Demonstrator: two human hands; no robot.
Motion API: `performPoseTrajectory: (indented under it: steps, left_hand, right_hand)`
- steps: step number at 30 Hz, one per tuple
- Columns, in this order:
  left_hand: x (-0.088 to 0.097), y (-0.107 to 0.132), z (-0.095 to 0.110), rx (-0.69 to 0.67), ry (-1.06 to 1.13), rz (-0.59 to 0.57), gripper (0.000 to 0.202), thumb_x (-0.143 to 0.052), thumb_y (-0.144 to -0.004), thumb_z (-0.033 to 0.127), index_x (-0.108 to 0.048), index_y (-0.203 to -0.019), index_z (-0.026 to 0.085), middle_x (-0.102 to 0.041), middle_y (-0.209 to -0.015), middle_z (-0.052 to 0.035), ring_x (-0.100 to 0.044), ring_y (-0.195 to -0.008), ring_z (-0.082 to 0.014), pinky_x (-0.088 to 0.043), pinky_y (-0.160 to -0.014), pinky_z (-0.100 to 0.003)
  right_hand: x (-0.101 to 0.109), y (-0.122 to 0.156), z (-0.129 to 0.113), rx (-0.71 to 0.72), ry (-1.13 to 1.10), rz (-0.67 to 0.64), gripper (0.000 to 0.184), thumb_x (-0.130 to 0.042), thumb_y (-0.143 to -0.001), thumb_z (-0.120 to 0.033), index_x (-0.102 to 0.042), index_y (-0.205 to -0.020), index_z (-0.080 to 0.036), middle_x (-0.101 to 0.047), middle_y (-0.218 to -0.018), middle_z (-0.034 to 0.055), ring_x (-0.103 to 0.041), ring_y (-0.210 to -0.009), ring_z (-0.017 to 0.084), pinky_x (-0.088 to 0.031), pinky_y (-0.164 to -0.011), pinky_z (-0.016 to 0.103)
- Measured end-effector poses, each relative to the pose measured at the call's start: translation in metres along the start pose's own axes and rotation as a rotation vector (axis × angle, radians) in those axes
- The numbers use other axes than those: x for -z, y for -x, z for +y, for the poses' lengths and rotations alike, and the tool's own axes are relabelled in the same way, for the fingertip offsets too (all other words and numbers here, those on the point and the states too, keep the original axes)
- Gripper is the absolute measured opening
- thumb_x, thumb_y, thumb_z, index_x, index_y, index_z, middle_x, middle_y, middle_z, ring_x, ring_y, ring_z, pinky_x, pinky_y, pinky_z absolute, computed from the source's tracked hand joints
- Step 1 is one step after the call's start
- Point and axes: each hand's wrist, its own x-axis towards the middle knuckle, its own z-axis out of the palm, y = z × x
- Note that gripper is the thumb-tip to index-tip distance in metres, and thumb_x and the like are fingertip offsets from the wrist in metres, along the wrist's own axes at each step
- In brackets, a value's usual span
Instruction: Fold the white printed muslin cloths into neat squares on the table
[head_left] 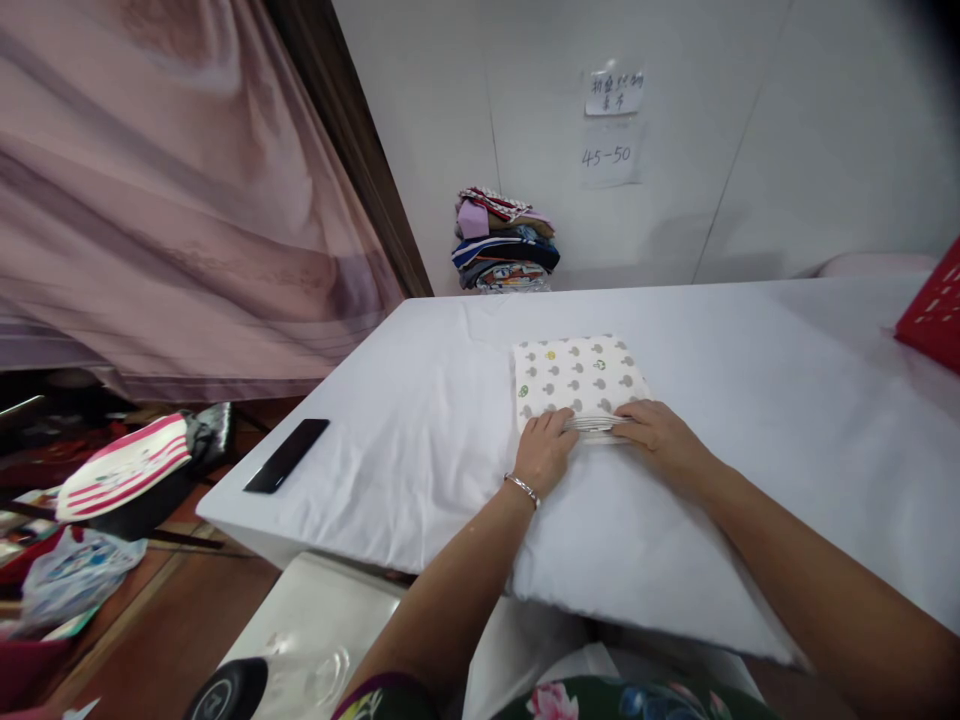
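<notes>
A folded white cloth with small grey and green prints [574,378] lies on the white-covered table [750,400]. My left hand [544,450], with a bracelet on the wrist, grips the cloth's near edge at the left, fingers curled over it. At the right of that same edge, my right hand [660,432] pinches the layered fold. Both hands sit side by side at the front of the cloth.
A stack of folded clothes [504,242] stands at the table's far edge against the wall. A black phone [286,455] lies near the left corner. A red basket [937,305] is at the right edge. Pink curtain [165,200] hangs at left; bags litter the floor [120,470].
</notes>
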Motion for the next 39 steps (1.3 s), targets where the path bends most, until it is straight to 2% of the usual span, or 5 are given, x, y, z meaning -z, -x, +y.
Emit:
performPoseTrajectory:
  steps: [6,12,28,32,39]
  left_hand:
    - [0.005,0.000,0.003,0.006,0.008,-0.043,0.024,-0.049,-0.081,0.011,-0.059,-0.098,0.024,-0.052,-0.120,-0.0026,-0.049,-0.097,-0.0205,-0.040,-0.077,-0.035]
    - [0.004,-0.003,0.006,0.033,0.026,-0.039,0.013,-0.050,-0.085,0.024,-0.062,-0.089,0.024,-0.054,-0.117,-0.0023,-0.050,-0.096,-0.0209,-0.041,-0.077,-0.037]
    - [0.012,0.004,0.009,-0.050,0.091,0.031,0.020,-0.040,-0.088,0.014,-0.060,-0.087,0.020,-0.053,-0.119,-0.0042,-0.044,-0.114,-0.0182,-0.039,-0.088,-0.035]
    - [0.010,0.003,0.008,-0.066,0.095,0.037,0.020,-0.041,-0.087,0.011,-0.058,-0.086,0.020,-0.056,-0.115,-0.0039,-0.048,-0.107,-0.0172,-0.039,-0.086,-0.034]
    - [0.008,-0.001,0.007,-0.040,0.145,0.066,0.015,-0.042,-0.088,0.016,-0.056,-0.087,0.018,-0.060,-0.106,-0.0044,-0.053,-0.096,-0.0159,-0.039,-0.082,-0.033]
  right_hand:
    - [0.006,-0.002,-0.007,-0.043,-0.015,-0.037,0.024,-0.044,-0.087,-0.022,-0.065,-0.097,-0.026,-0.058,-0.103,0.0063,-0.051,-0.093,0.021,-0.041,-0.079,0.039]
    - [0.003,-0.004,-0.009,-0.082,0.041,-0.033,0.021,-0.048,-0.086,-0.025,-0.067,-0.093,-0.027,-0.059,-0.102,0.0062,-0.051,-0.093,0.022,-0.041,-0.077,0.037]
    - [0.004,0.001,-0.010,-0.020,-0.006,0.030,0.024,-0.040,-0.084,-0.012,-0.062,-0.089,-0.021,-0.058,-0.113,0.0072,-0.051,-0.104,0.022,-0.042,-0.084,0.040]
    - [0.004,0.001,-0.013,-0.029,-0.038,0.046,0.024,-0.038,-0.087,-0.015,-0.061,-0.091,-0.021,-0.055,-0.120,0.0068,-0.048,-0.110,0.022,-0.040,-0.090,0.042]
    - [0.004,0.001,-0.015,-0.119,-0.111,0.005,0.022,-0.045,-0.084,-0.019,-0.054,-0.105,-0.020,-0.062,-0.105,0.0065,-0.055,-0.097,0.022,-0.043,-0.086,0.041]
